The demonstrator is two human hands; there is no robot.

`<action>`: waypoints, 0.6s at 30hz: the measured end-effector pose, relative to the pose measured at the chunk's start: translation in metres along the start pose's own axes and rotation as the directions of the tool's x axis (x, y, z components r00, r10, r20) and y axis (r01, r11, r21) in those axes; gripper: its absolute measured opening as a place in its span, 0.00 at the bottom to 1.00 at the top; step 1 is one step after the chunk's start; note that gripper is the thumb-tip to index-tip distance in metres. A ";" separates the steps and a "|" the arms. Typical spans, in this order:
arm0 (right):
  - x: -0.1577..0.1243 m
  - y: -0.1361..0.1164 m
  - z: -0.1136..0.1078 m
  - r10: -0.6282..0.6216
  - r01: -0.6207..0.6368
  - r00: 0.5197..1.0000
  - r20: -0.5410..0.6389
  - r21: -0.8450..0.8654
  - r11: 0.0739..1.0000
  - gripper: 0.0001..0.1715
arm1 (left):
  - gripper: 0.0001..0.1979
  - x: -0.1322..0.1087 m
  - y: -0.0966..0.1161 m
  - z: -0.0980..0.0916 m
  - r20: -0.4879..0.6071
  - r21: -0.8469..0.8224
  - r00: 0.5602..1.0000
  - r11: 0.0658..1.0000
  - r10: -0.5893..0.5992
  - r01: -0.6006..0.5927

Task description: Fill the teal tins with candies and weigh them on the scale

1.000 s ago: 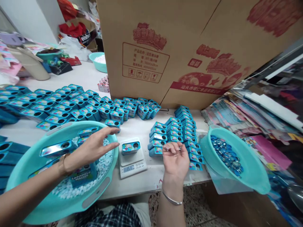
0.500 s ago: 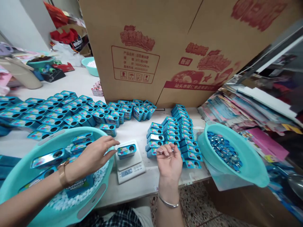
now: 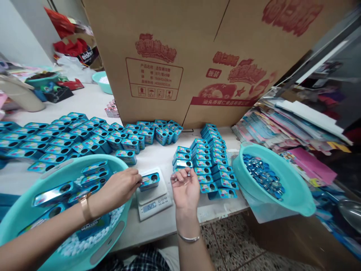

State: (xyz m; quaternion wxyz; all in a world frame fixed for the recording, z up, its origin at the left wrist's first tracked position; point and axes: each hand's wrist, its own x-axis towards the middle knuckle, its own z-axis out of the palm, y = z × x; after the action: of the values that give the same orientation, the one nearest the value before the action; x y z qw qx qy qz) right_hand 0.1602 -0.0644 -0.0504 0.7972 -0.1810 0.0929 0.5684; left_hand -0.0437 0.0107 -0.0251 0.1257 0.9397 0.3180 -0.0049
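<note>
My left hand point(image 3: 127, 183) reaches over the left basin, its fingers closed at the left end of a blue printed tin point(image 3: 150, 181). That tin has a round dark hole in its top and rests on a white digital scale point(image 3: 153, 206) with a lit display. Palm up, my right hand point(image 3: 186, 192) is just right of the scale, fingers curled in; small pale pellets seem to show at the fingertips. Under my left arm, a turquoise basin point(image 3: 113, 241) holds several tins among white-blue pellets point(image 3: 76, 244).
Rows of blue tins point(image 3: 204, 163) stand right of the scale; many more point(image 3: 64, 137) spread at the back left. A turquoise basin point(image 3: 299, 195) of shiny blue round lids point(image 3: 262, 175) sits right. A large carton point(image 3: 158, 22) blocks the back. Stacked printed sheets point(image 3: 293, 120) lie far right.
My left hand has moved right and its fingers have closed at the tin on the scale. My right hand has shifted left, nearer the scale. The view has turned slightly.
</note>
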 end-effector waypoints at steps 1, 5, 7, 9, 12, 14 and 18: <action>0.000 0.005 0.003 0.012 -0.012 1.000 -0.002 -0.014 1.000 0.07 | 0.17 0.001 0.001 0.000 -0.003 0.003 1.000 1.000 0.000 0.000; 0.002 0.020 0.016 0.051 -0.050 0.999 0.016 -0.058 0.997 0.09 | 0.14 0.011 0.008 -0.004 -0.061 -0.032 0.998 0.999 -0.016 0.014; 0.003 0.027 0.019 0.037 -0.035 0.999 0.022 -0.073 0.997 0.09 | 0.12 0.021 0.014 -0.005 -0.084 -0.046 0.996 0.999 -0.011 0.007; 0.003 0.036 0.021 0.004 -0.001 1.000 0.021 -0.107 0.994 0.09 | 0.11 0.030 0.017 -0.006 -0.083 -0.050 0.997 0.999 -0.008 0.004; 0.003 0.049 0.021 -0.047 0.051 0.999 0.026 -0.182 0.982 0.10 | 0.10 0.036 0.014 -0.007 -0.088 -0.068 0.996 0.997 -0.034 0.028; 0.002 0.053 0.022 -0.071 0.076 0.997 0.034 -0.208 0.975 0.09 | 0.11 0.034 0.008 -0.008 -0.114 -0.112 0.991 0.992 -0.068 0.055; 0.000 0.034 0.022 -0.042 0.048 0.998 0.044 -0.148 0.988 0.09 | 0.16 0.021 -0.002 -0.001 -0.187 -0.193 0.976 0.979 -0.110 0.074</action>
State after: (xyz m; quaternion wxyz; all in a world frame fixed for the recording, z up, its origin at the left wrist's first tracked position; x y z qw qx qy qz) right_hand 0.1268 -0.0455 -0.0361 0.7957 -0.2305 0.0296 0.5593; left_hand -0.0281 0.0256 -0.0268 0.1798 0.9040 0.3713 0.1117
